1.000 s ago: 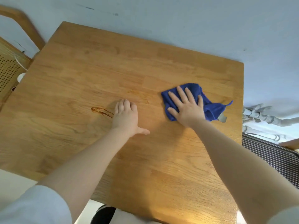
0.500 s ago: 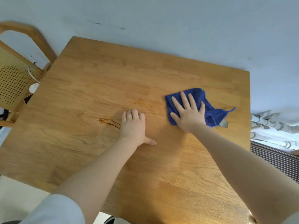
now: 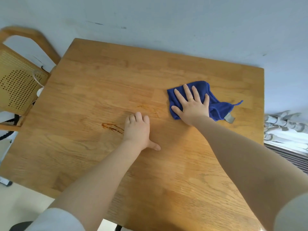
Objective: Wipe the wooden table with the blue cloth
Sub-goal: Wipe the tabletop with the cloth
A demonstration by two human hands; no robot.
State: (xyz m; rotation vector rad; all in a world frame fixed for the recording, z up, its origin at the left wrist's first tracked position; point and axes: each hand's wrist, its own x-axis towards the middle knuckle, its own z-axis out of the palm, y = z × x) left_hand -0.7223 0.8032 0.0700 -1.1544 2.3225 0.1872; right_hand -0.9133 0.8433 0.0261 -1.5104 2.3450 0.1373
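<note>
The wooden table (image 3: 100, 84) fills most of the view. A blue cloth (image 3: 218, 108) lies on its right part, with a grey tag at its right corner. My right hand (image 3: 190, 104) presses flat on the cloth with fingers spread. My left hand (image 3: 137, 129) rests flat on the bare wood near the middle, holding nothing. A brown streaky stain (image 3: 112, 127) sits just left of my left hand. A fainter brown smear (image 3: 150, 109) lies between the two hands.
A wooden chair (image 3: 18, 87) with a perforated cane back stands at the table's left side. The pale wall (image 3: 166, 22) runs along the far edge. White pipes (image 3: 283, 127) and a ribbed radiator (image 3: 291, 155) are past the right edge.
My right hand has slid the cloth slightly left, toward my left hand. My left hand stays flat beside the stain. The view has tilted, showing more wall and chair.
</note>
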